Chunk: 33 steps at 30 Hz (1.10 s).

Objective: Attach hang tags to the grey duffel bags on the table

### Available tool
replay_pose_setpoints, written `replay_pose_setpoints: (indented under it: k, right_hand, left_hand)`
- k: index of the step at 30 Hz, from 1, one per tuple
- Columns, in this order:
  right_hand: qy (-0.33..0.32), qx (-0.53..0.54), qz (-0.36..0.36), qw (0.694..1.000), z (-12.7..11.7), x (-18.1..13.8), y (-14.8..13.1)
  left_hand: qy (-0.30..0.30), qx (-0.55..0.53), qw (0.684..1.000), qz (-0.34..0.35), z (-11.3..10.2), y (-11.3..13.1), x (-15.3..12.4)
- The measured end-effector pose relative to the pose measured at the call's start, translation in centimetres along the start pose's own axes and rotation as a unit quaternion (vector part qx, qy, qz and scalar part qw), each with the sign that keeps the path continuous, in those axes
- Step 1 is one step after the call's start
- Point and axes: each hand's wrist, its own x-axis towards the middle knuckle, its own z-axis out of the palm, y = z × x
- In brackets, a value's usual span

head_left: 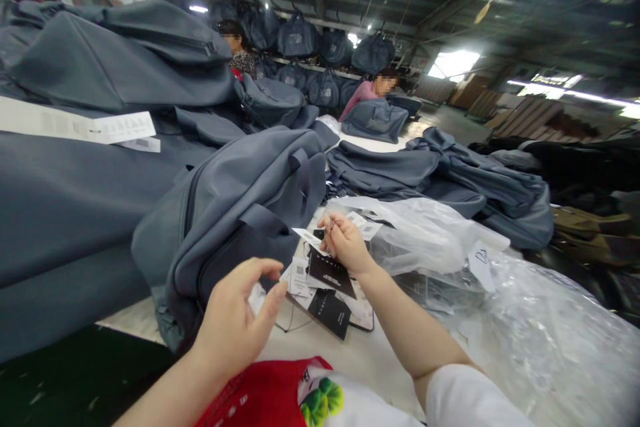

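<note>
While right hand (345,243) pinches a hang tag (311,237) | left hand (235,320) fingers curled, nearly together beside tags.

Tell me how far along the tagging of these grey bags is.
Done: cannot tell; no tag shows on the finished-looking bags stacked at left. In hand: the right hand pinches a tag from the hang tags on the table; the left hand hovers by the grey bag. Left: more bags lie heaped behind.
</note>
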Motion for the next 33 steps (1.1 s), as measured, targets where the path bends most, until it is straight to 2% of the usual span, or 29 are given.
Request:
replay_pose_setpoints:
  k: [2,3,5,7,8,9,11,13,16,18,20,24,26,28,31,33]
  right_hand:
    - [-0.031,-0.028,-0.03,0.999,1.1,-1.2,-1.0]
    - [-0.039,-0.04,-0.045,0.997,1.6,-1.7,-1.3]
    - [-0.026,-0.04,-0.064,0.997,2.4,-2.5,-1.5]
    - [0.012,0.008,-0.06,0.998,3.0,-2.8,-1.5]
    - [0.033,0.049,-0.05,0.997,3.2,-2.8,-1.5]
    - [0.051,0.096,-0.034,0.994,3.4,-2.8,-1.4]
    - [0.068,0.194,0.011,0.979,3.7,-2.5,-1.3]
    - [0.051,0.288,0.073,0.954,3.8,-2.4,-1.2]
    - [-0.015,0.391,0.171,0.904,3.8,-2.4,-0.9]
    - [-0.037,0.426,0.196,0.883,3.8,-2.6,-0.6]
    - [-0.034,0.431,0.18,0.883,3.8,-2.8,-0.2]
    - [-0.04,0.35,0.122,0.928,3.5,-3.6,0.4]
    - [-0.094,0.284,0.116,0.947,3.1,-4.1,0.6]
    - [-0.187,0.22,0.121,0.95,2.6,-4.6,0.6]
    - [-0.333,0.152,0.107,0.924,2.2,-4.9,0.8]
    - [-0.387,0.13,0.088,0.909,2.2,-5.0,0.9]
  left_hand:
    - [0.034,0.046,0.998,0.013,0.2,1.1,1.9]
    - [0.027,0.076,0.997,0.001,0.5,1.4,2.4]
    - [-0.043,0.113,0.992,-0.034,1.6,1.3,2.7]
    - [-0.131,0.094,0.985,-0.065,2.8,0.7,2.2]
    - [-0.154,0.071,0.982,-0.078,3.3,0.2,1.8]
    - [-0.157,0.051,0.982,-0.089,3.8,-0.2,1.4]
    - [-0.115,0.036,0.988,-0.095,4.3,-1.1,0.8]
    - [-0.087,0.036,0.993,-0.07,4.4,-1.8,0.6]
    - [-0.145,-0.018,0.989,-0.035,4.1,-2.4,0.9]
    - [-0.178,-0.062,0.981,-0.052,4.0,-2.5,1.1]
    - [-0.173,-0.077,0.978,-0.081,4.0,-2.6,1.0]
    - [-0.187,-0.105,0.968,-0.129,3.5,-3.2,0.3]
    - [-0.208,-0.144,0.955,-0.156,3.0,-3.8,-0.2]
    - [-0.216,-0.169,0.949,-0.156,2.5,-4.5,-0.7]
    - [-0.211,-0.158,0.957,-0.122,2.1,-5.5,-1.3]
    - [-0.215,-0.147,0.959,-0.11,2.1,-5.9,-1.6]
